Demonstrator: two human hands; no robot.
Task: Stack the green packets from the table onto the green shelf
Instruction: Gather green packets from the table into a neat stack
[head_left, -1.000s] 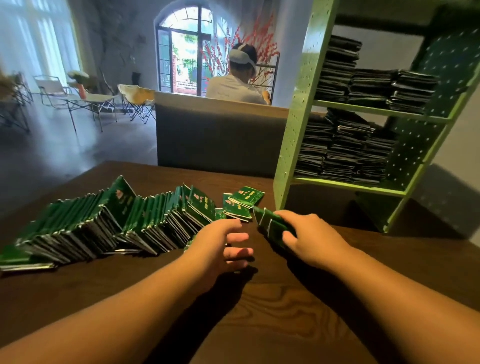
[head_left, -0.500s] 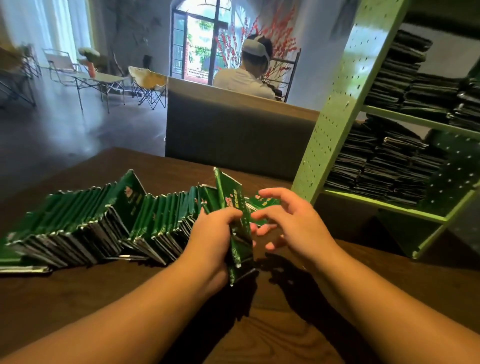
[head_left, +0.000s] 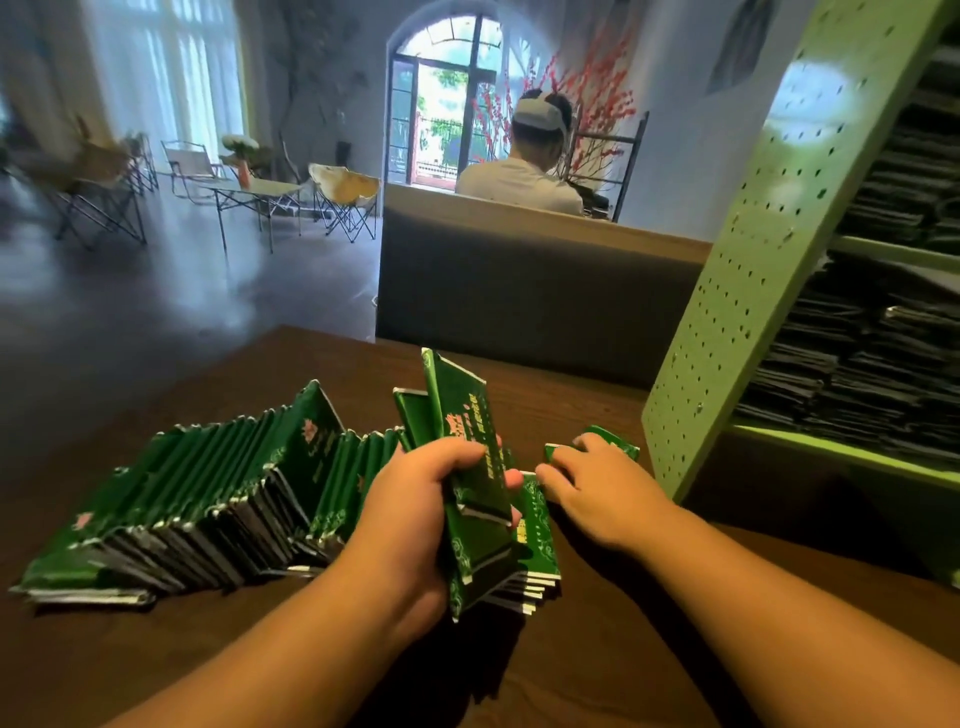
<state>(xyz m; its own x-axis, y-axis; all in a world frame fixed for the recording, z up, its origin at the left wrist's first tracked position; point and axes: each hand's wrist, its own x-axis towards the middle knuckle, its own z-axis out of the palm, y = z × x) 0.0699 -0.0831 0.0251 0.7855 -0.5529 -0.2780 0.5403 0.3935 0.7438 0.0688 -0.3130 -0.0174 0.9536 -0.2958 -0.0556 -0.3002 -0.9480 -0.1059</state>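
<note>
My left hand (head_left: 415, 514) grips a bundle of green packets (head_left: 467, 441), held upright over the dark wooden table (head_left: 597, 649). A long slanted row of green packets (head_left: 208, 493) lies on the table to the left. My right hand (head_left: 592, 488) reaches down onto a loose green packet (head_left: 618, 446) lying by the foot of the green shelf (head_left: 779, 234), fingers curled over its near edge. The shelf's boards at the right hold dark stacks of packets (head_left: 872, 374).
The shelf's perforated side panel (head_left: 737, 332) stands close to the right of my hands. Behind the table is a grey partition (head_left: 519, 291), with a person (head_left: 524, 171) seated beyond it. Folding chairs and a small table (head_left: 260, 192) stand far left.
My left hand has kept its bundle upright and raised it slightly. My right hand has left the bundle and dropped right onto a loose packet near the shelf foot. The camera has turned left.
</note>
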